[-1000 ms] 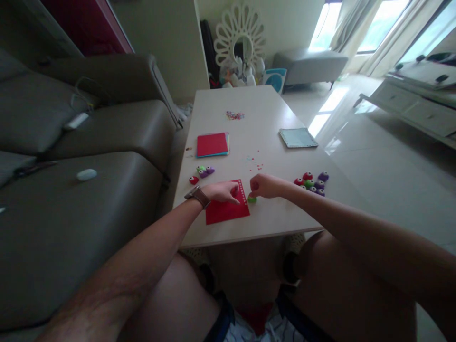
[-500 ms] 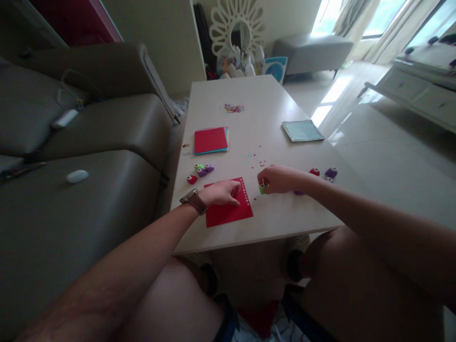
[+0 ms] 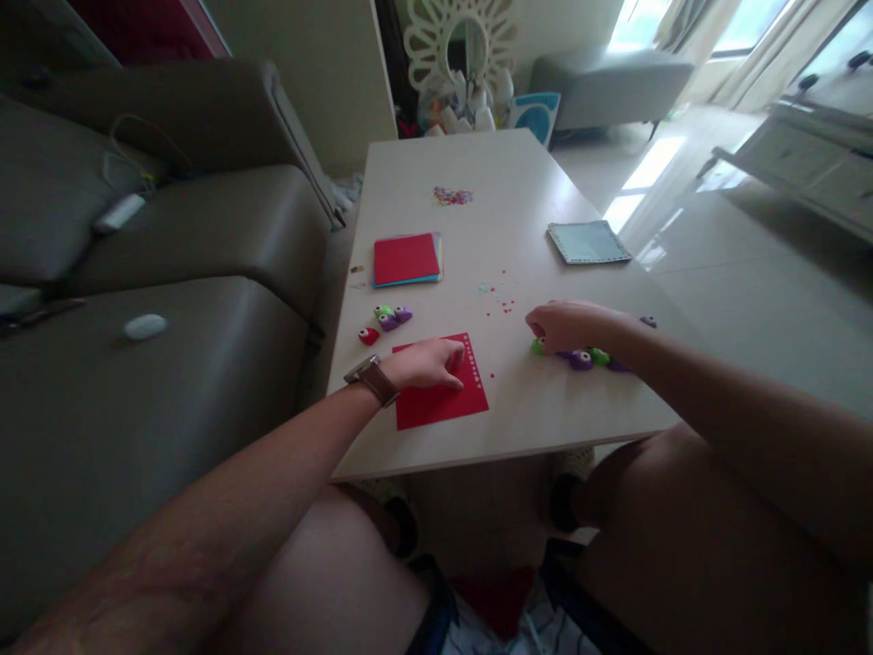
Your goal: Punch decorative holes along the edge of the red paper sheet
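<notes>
While both hands work, a paper stack (image 3: 406,259) lies beyond four punches (image 3: 386,321).

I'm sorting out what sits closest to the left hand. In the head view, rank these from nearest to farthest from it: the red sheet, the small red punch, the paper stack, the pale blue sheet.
From the left hand:
1. Red sheet, directly under it, touching.
2. Small red punch, just to its left.
3. Paper stack, farther up the table.
4. Pale blue sheet, far right side.
</notes>
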Tool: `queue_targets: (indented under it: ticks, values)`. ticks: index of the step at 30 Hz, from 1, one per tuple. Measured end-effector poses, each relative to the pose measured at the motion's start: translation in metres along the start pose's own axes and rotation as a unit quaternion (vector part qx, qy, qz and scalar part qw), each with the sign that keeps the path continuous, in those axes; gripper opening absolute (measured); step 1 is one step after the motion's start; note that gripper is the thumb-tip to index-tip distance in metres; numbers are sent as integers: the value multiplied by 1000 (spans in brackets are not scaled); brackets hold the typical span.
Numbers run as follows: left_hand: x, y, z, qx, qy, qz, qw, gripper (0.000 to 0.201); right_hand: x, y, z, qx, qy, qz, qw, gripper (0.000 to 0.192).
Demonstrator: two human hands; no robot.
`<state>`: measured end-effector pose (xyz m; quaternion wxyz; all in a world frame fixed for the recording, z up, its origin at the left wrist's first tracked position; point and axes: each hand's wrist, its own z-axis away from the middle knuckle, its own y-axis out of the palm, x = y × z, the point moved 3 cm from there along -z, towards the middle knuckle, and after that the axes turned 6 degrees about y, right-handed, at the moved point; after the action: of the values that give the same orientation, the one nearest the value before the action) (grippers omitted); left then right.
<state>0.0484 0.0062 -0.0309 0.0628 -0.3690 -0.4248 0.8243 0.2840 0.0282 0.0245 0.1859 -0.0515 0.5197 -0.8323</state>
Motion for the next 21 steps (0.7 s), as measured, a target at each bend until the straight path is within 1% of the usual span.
queue_targets:
  ticks: [3, 5, 7, 10, 14, 16, 19, 21]
  values:
    - [-1, 0, 0, -1, 6, -5, 1000, 31, 3, 1, -3, -60, -48, -35, 996, 23]
    - [-2, -1, 2, -2, 8, -4, 1000, 30, 9, 3, -4, -87, -88, -71, 990, 25]
    - [-3, -1, 3, -2, 9, 1, 1000, 29, 19, 8, -6, -87, -114, -99, 985, 26]
    - [-4, -2, 3, -2, 9, 4, 1000, 30, 36, 18, -10, -66, -123, -114, 984, 31]
    - [-6, -3, 4, -3, 2, 7, 1000, 30, 49, 29, -17, -51, -110, -103, 987, 30]
    - [-8, -4, 5, -1, 0, 7, 1000, 29, 48, 29, -20, -59, -77, -98, 990, 25]
    - [-10, -5, 6, 2, -5, 2, 1000, 29, 39, 22, -22, -121, 1, -91, 988, 18]
    - [-11, -5, 6, 4, -3, 3, 1000, 28, 35, 18, -21, -152, 22, -99, 983, 20]
